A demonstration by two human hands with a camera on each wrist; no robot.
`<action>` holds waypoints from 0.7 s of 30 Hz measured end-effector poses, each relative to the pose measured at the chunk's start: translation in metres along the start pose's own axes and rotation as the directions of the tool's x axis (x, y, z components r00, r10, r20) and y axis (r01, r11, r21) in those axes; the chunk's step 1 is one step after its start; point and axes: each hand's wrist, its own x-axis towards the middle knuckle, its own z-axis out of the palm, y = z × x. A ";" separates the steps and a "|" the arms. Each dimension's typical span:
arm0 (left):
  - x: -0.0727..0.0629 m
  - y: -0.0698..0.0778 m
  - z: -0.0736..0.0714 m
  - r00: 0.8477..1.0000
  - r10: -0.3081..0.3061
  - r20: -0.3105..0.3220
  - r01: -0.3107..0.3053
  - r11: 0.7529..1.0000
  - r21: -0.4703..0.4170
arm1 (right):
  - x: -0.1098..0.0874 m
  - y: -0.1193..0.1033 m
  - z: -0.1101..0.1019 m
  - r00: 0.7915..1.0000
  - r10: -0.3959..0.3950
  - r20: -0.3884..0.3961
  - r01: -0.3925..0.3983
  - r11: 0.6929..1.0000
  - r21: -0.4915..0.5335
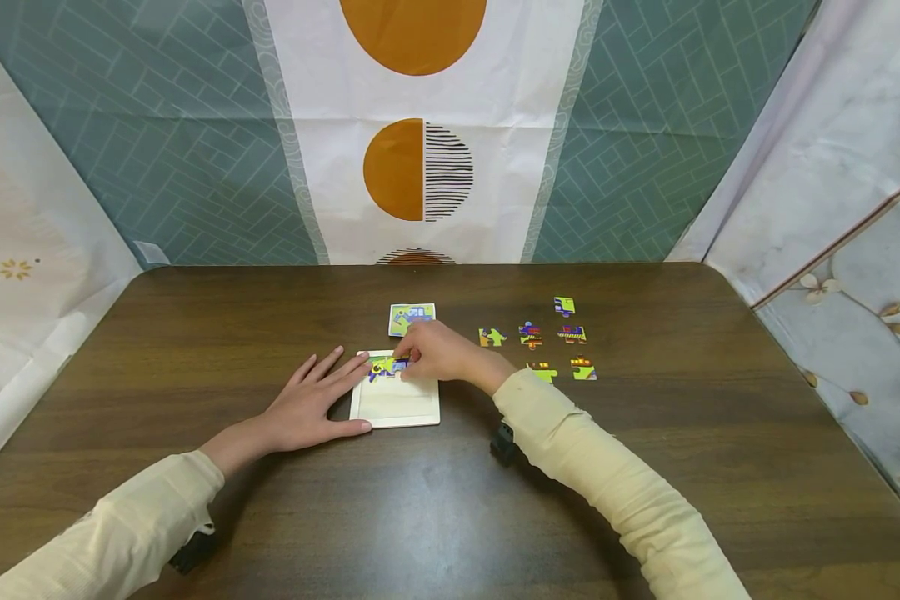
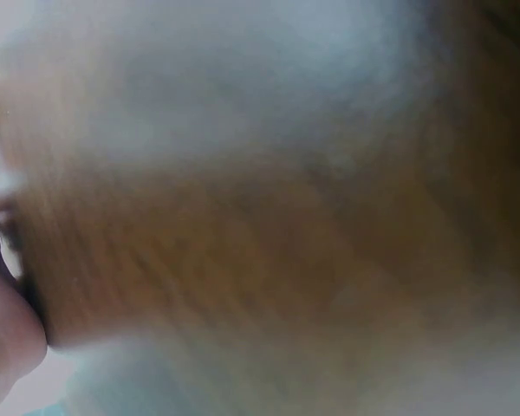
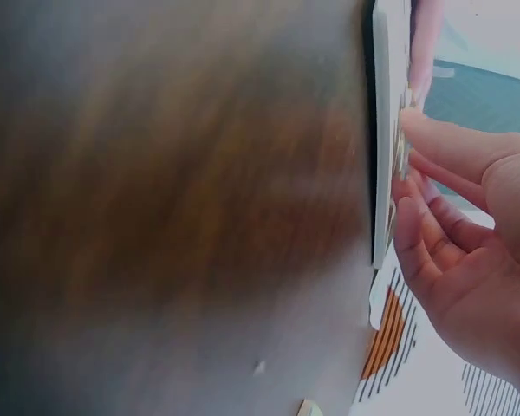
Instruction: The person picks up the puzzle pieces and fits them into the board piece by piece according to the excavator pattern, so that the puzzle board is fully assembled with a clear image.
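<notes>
A shallow white puzzle tray [image 1: 396, 403] lies on the table, with joined colourful pieces [image 1: 379, 367] along its far side. My left hand [image 1: 310, 407] rests flat with spread fingers, its fingertips over the tray's left edge and thumb at the near left corner. My right hand [image 1: 441, 353] reaches in from the right and pinches a puzzle piece [image 1: 401, 365] at the far right of the tray; the fingers partly hide it. In the right wrist view the thumb and curled fingers of that hand [image 3: 477, 217] meet close over the tray's edge [image 3: 382, 139]. The left wrist view is mostly blurred tabletop.
Behind the tray lies a small picture card [image 1: 411, 315], partly covered by the right hand. Several loose puzzle pieces [image 1: 572, 334] are scattered to the right, some near the right forearm. The brown table [image 1: 270, 317] ends at a patterned curtain [image 1: 195, 167].
</notes>
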 end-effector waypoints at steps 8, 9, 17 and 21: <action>0.001 0.001 0.000 1.000 0.000 -0.004 0.001 1.000 0.005 | 0.004 -0.002 0.001 0.999 0.036 0.012 -0.036 0.999 -0.004; 0.001 0.001 0.000 1.000 0.001 -0.005 -0.001 1.000 0.007 | 0.005 -0.002 0.001 0.999 0.038 0.013 -0.038 0.999 -0.004; 0.000 0.001 -0.004 0.999 0.045 -0.009 -0.045 0.998 0.040 | 0.006 -0.004 0.002 0.998 0.055 0.030 -0.056 0.998 0.017; 0.003 0.003 -0.009 0.986 0.160 -0.053 -0.149 0.975 0.167 | 0.006 -0.004 0.002 0.998 0.051 0.028 -0.052 0.998 0.019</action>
